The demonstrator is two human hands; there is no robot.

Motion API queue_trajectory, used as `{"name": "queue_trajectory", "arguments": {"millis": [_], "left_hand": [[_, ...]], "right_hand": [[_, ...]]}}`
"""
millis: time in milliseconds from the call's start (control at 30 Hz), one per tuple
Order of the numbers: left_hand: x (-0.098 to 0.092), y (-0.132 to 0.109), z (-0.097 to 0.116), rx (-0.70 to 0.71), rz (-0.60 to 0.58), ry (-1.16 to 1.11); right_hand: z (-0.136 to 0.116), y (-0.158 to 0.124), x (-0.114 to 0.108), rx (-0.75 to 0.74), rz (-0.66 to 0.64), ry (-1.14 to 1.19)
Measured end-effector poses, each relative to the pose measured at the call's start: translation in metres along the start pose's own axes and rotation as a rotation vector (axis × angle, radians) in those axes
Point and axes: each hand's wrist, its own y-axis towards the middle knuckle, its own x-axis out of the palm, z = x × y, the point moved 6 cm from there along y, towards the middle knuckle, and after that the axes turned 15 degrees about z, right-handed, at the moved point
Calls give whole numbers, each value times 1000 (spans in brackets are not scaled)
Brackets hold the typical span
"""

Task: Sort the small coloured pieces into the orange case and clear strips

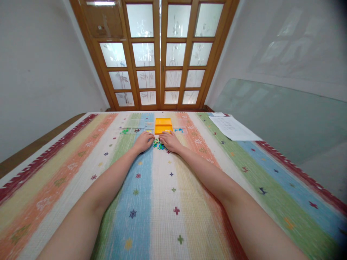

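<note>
A small pile of tiny green, blue and pale pieces lies on the cloth between my hands. My left hand rests at the pile's left side, its fingers curled in. From the right, my right hand reaches to the pile's edge with bent fingers. Whatever is in the fingertips of either hand is too small to make out. Just beyond them stands an open orange-yellow box with two halves. Clear trays hold green pieces and brown pieces on the left, blue pieces on the right.
A striped, patterned tablecloth covers the table. White printed sheets lie at the far right. Beyond the table stand wooden doors with glass panes, and a glass sheet leans against the right wall.
</note>
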Motion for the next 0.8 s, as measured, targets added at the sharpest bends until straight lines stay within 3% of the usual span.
{"name": "queue_trajectory", "arguments": {"millis": [200,533,800], "left_hand": [[1,-1,3,32,-5,-10],[-1,-2,-29,-155,110,73],[1,-2,-30,-159,101,70]], "right_hand": [[-1,0,-1,3,4,37],[-13,0,10,-94,-55,86],[-16,4,9,-118,-49,66]]}}
